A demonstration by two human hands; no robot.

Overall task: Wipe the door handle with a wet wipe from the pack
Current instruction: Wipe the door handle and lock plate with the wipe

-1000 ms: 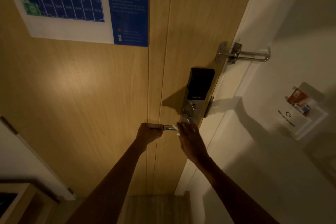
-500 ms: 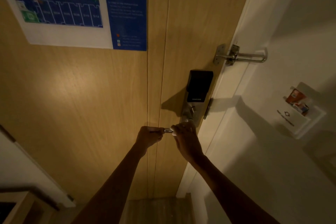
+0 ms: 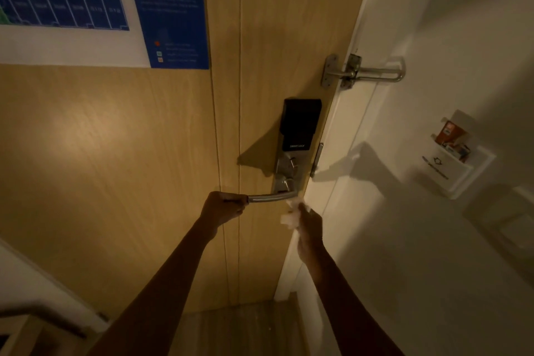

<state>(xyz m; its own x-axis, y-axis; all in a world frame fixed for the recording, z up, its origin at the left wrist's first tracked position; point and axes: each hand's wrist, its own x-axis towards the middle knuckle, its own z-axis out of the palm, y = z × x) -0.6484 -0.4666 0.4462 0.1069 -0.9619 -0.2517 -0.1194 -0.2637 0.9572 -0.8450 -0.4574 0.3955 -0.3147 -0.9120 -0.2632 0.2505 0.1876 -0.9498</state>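
A dim entryway: a pale wooden door point(image 3: 144, 153) fills the left and middle of the view, with a blue floor-plan notice point(image 3: 86, 3) at its upper left and a white wall point(image 3: 433, 240) running off to the right, where a key-card holder point(image 3: 450, 162) is mounted. A swing-bar door guard point(image 3: 364, 72) sits above a black smart lock point(image 3: 300, 124) at the door's right edge.

The lever door handle point(image 3: 268, 197) juts leftward from the lock plate. The left hand point(image 3: 224, 208) is closed around the handle's free end, steadying it. The right hand point(image 3: 307, 224) is blurred, just below and right of the handle's pivot end, fingers pinched on a crumpled white wet wipe point(image 3: 290, 215) that lies near the metal, though contact is unclear. The pack is not in view.

This looks like the wiping step itself, mid-stroke at the pivot end. The next move likely calls for pressing the wipe around the bare stretch of lever and sliding it toward the left hand, then shifting that hand so the covered end can be cleaned too.
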